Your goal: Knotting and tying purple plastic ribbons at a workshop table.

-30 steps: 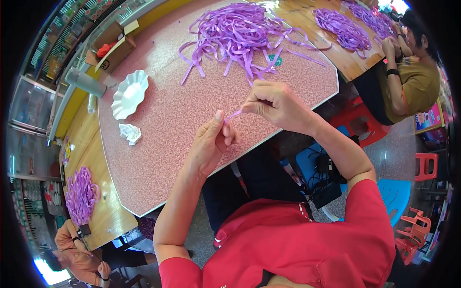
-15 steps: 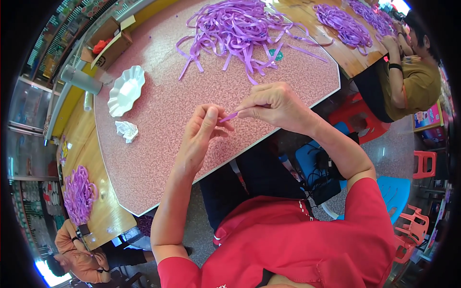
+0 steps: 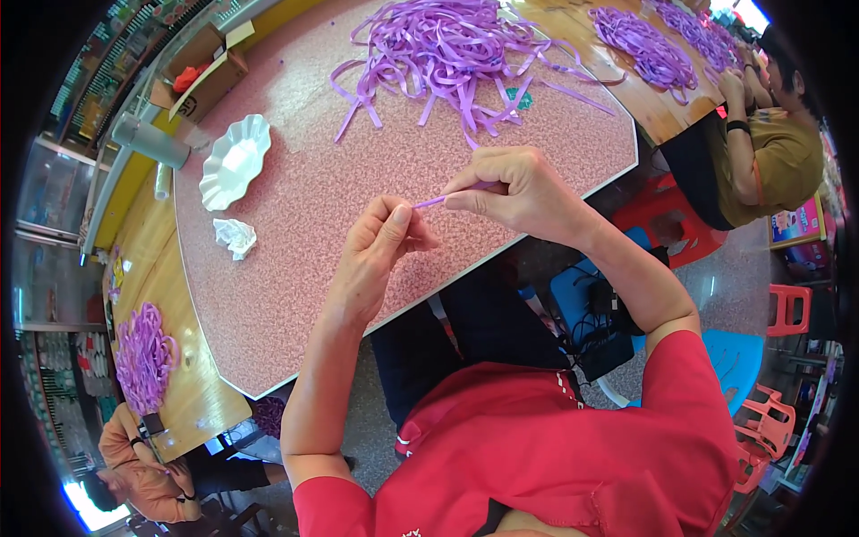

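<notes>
A narrow purple ribbon [image 3: 430, 202] is stretched between my two hands, just above the near side of the pink speckled table [image 3: 295, 268]. My left hand [image 3: 380, 242] pinches its left end between thumb and forefinger, the other fingers curled. From the right, my right hand [image 3: 510, 192] grips the strip between thumb and bent fingers, and a bit of purple shows inside that grip. Beyond my hands lies a large tangled heap of purple ribbons [image 3: 447, 54], with one strand trailing down close to my right hand.
On the table's left are a white scalloped dish [image 3: 236, 163] and a crumpled tissue [image 3: 235, 238]. A grey-green cylinder [image 3: 150, 143] and an open cardboard box [image 3: 210, 85] stand at the far left. Co-workers sit at wooden tables with ribbon piles [image 3: 644, 54] at right and left.
My left thumb and forefinger have closed on the ribbon's left end, which stuck out loosely before. The ribbon is now straighter between my hands. My right hand has barely shifted.
</notes>
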Action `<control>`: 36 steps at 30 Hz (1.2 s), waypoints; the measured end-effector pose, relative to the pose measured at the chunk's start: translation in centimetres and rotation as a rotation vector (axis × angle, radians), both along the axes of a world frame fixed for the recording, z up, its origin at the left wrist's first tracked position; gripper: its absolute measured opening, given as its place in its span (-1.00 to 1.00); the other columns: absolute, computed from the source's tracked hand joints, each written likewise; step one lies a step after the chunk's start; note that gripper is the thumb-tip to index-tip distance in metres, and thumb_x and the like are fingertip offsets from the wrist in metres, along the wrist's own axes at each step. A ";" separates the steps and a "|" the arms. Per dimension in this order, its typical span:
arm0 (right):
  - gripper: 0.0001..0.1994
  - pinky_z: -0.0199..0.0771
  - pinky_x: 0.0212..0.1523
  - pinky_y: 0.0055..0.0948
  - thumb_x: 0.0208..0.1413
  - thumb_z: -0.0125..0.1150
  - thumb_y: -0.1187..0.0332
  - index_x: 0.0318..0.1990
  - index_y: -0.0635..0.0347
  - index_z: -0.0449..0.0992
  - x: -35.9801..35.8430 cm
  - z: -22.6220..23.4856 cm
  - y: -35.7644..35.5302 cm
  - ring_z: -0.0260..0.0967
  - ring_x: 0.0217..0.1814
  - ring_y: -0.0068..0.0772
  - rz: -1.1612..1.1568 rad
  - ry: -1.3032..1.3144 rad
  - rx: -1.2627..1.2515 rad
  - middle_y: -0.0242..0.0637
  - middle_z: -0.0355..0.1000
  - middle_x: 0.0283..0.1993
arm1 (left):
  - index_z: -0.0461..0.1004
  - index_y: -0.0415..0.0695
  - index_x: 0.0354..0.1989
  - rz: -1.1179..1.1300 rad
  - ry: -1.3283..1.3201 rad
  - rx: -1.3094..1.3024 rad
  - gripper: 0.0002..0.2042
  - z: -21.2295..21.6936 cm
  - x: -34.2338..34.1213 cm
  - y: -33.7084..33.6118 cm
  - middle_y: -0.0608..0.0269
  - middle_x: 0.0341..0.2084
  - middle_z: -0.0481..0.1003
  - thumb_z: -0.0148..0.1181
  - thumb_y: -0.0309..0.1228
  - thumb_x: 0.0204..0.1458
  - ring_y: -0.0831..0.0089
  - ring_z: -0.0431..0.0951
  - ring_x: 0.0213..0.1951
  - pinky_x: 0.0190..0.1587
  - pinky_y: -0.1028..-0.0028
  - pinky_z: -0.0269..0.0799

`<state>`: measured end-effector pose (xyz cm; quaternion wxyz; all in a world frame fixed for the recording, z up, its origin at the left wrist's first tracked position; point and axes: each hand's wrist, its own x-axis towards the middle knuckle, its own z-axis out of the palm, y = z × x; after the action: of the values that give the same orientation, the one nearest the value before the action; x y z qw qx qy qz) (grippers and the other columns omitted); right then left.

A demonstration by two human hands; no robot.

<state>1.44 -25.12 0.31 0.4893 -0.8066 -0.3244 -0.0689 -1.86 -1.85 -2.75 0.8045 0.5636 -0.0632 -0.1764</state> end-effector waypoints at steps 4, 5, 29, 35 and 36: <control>-0.86 0.25 -0.44 -0.58 0.11 0.40 0.42 -0.19 0.24 0.68 0.0 0.4 -0.1 0.27 -0.42 -0.75 0.028 0.214 0.057 -0.51 0.44 -0.44 | 0.43 -0.18 -0.20 -0.002 -0.025 0.047 -0.81 -0.2 -0.5 1.0 0.24 -0.28 0.53 0.10 -0.29 0.33 0.47 0.56 -0.17 0.01 0.42 0.46; -0.84 0.26 -0.42 -0.61 0.13 0.39 0.41 -0.16 0.25 0.67 0.1 0.4 -0.1 0.27 -0.40 -0.79 0.046 0.304 0.117 -0.55 0.44 -0.41 | 0.45 -0.16 -0.21 0.010 -0.026 0.054 -0.88 -0.1 -0.7 1.1 0.25 -0.27 0.54 0.13 -0.36 0.30 0.47 0.56 -0.16 0.03 0.40 0.45; -0.81 0.14 -0.52 -0.71 0.24 0.31 0.28 -0.24 0.25 0.62 -1.2 -1.6 3.9 0.24 -0.46 -0.83 0.026 0.741 0.513 -0.52 0.46 -0.43 | 0.49 -0.17 -0.26 0.433 -0.950 0.791 -0.88 1.3 -1.3 -1.5 0.15 -0.16 0.48 0.30 -0.58 0.07 0.22 0.50 -0.09 -0.01 0.33 0.39; -0.86 0.31 -0.38 -0.68 0.28 0.22 0.40 -0.15 0.30 0.55 -1.6 -2.6 5.2 0.33 -0.34 -0.82 0.069 0.587 0.701 -0.48 0.48 -0.30 | 0.47 -0.15 -0.16 0.279 -0.232 0.070 -0.87 0.4 -1.5 -1.5 0.32 -0.17 0.49 0.10 -0.36 0.33 0.52 0.46 -0.10 0.09 0.47 0.34; -0.86 0.31 -0.38 -0.68 0.28 0.22 0.40 -0.15 0.30 0.55 -1.7 -2.5 5.2 0.33 -0.34 -0.82 0.071 0.588 0.700 -0.48 0.48 -0.30 | 0.47 -0.15 -0.16 0.281 -0.231 0.070 -0.87 0.3 -1.3 -1.3 0.32 -0.17 0.49 0.10 -0.36 0.33 0.52 0.46 -0.10 0.09 0.47 0.34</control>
<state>-0.31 -19.94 -2.22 0.8057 -0.5665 -0.1563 0.0744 -3.20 -3.17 -2.46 0.7886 0.6110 -0.0697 0.0017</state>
